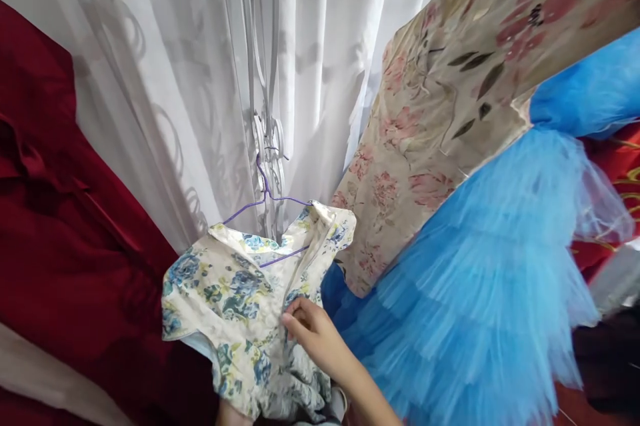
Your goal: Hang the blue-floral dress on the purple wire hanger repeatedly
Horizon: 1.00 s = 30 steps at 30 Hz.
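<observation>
Hands, as received on my remote head feed: the right hand (316,336) brings thumb and forefinger together on the blue-flowered garment (240,306), apparently pinching cloth along its parted edge; the left hand (234,415) shows only as a sliver of skin beneath the garment's lower left edge, so I cannot tell whether it grips. Surroundings, by decreasing size: a white curtain (165,66) forms the background; a dark red garment (65,246) occupies the left; a blue tiered dress (475,279) and, beside it, a beige floral garment (400,166) occupy the right. Between them, the smaller blue-flowered garment hangs on a purple hanger (267,195), whose sloping arms meet its two shoulders and whose lower bar crosses the open neckline. Smallest are the white rings (259,136), beside which the hanger's hook sits. Progress, in my judgement: the garment is already on its hanger; the opening above the fingertips stands parted, so that edge looks unfinished. Any fastening lower down is indistinct to me.
</observation>
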Tool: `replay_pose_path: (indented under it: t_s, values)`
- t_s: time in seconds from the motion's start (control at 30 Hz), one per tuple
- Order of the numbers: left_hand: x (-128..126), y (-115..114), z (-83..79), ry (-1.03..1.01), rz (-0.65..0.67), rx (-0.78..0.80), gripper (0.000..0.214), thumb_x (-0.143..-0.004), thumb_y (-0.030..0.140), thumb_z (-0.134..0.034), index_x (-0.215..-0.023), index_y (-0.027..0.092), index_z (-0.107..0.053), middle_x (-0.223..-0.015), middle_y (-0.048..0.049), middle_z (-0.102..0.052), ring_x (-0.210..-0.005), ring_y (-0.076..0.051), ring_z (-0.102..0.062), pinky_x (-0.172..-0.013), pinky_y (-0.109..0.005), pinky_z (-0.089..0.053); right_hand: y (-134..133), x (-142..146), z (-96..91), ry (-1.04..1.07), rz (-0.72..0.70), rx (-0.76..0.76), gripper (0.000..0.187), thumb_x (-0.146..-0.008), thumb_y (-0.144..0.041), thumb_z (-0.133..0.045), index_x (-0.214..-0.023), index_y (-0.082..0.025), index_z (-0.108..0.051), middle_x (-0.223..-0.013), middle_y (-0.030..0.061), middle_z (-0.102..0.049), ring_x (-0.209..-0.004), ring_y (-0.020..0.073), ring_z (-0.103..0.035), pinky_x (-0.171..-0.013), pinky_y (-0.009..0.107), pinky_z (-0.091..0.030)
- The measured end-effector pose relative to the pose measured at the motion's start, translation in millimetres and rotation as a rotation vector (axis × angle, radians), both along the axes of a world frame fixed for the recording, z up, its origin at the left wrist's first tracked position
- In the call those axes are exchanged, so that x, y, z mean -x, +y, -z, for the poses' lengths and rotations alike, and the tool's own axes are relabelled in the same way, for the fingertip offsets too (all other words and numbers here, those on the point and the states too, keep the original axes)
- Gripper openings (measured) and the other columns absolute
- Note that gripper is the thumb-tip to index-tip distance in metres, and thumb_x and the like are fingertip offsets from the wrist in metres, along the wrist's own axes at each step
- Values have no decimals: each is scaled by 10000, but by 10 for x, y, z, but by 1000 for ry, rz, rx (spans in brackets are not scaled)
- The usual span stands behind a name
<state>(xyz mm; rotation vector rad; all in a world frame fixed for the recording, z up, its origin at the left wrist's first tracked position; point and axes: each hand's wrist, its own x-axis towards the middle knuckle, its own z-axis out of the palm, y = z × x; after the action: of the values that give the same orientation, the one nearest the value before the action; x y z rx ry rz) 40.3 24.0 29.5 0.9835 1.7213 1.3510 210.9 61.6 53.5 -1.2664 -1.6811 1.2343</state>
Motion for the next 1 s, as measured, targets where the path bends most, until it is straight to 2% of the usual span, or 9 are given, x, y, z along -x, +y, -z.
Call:
replay_pose_path:
  t_s: [0.07, 0.13, 0.23, 0.33, 0.6, 0.7, 0.87, 0.93, 1.0]
  values:
    - [17, -118, 147, -51, 23, 16, 378, -885, 509, -533, -952, 181, -709, -881, -96, -690, -852, -245, -680, -640, -363, -616, 31, 113, -27, -229, 57, -57, 190, -920, -372, -580, -882, -187, -600, -715, 32, -686, -682, 181, -609, -635, 272, -366]
    - [29, -212, 297, -220, 34, -22, 508, -867, 638, -468, -956, 223, -746, -855, -116, -725, -946, -303, -699, -782, -418, -615, 34, 199, -33, -393, 88, -102, 168, -920, -344, -565, -874, -188, -605, -729, 40, -692, -694, 188, -609, -633, 275, -335]
    - [25, -272, 430, -444, 66, -82, 613, -746, 667, -650, -1182, 238, -700, -1130, -119, -722, -1232, -346, -589, -1043, -469, -495, -7, 246, -20, -497, 81, -117, 189, -942, -343, -517, -882, -184, -599, -760, 57, -696, -716, 199, -614, -629, 278, -316]
    - [1, -248, 421, -384, 97, -118, 698, -682, 474, -807, -1308, 233, -614, -1335, -99, -627, -1347, -332, -485, -1143, -449, -394, -56, 207, -16, -507, 43, -100, 210, -956, -344, -491, -873, -175, -586, -794, 72, -699, -726, 195, -619, -625, 272, -321]
    - [58, -124, 421, -307, 99, -139, 604, -707, 386, -799, -1236, 168, -606, -1279, -125, -648, -1281, -326, -548, -1103, -446, -427, -152, 75, -44, -294, 6, -36, 240, -909, -324, -543, -715, -186, -520, -646, 41, -659, -604, 158, -576, -558, 250, -349]
    - [127, -81, 423, -254, -34, -154, 576, -740, 377, -773, -1237, 167, -570, -1232, -140, -647, -1176, -327, -612, -1029, -479, -479, -242, 55, 92, -62, 23, 91, 237, -909, -356, -549, -742, -191, -517, -526, -10, -603, -481, 129, -526, -492, 230, -344]
    - [95, -119, 449, 202, -405, -661, 592, -706, 281, -792, -1191, 220, -459, -1290, -137, -525, -1230, -291, -536, -1046, -478, -448, -314, 34, 336, 214, 103, 203, 319, -850, -474, -615, -739, -202, -489, -421, -62, -520, -353, 93, -420, -407, 209, -242]
    - [-53, -127, 528, 293, -325, -732, 515, -709, 276, -782, -1130, 224, -491, -1221, -124, -550, -1190, -283, -551, -1033, -466, -454, -285, 62, 380, 240, 116, 210, 318, -814, -462, -641, -717, -199, -492, -407, -64, -512, -355, 100, -462, -404, 202, -241]
    - [-251, -92, 626, 217, -161, -632, 462, -777, 357, -715, -1173, 216, -520, -1168, -132, -595, -1093, -281, -602, -960, -451, -496, -241, 117, 387, 261, 88, 227, 262, -782, -394, -654, -707, -192, -504, -426, -49, -551, -388, 121, -534, -417, 199, -291]
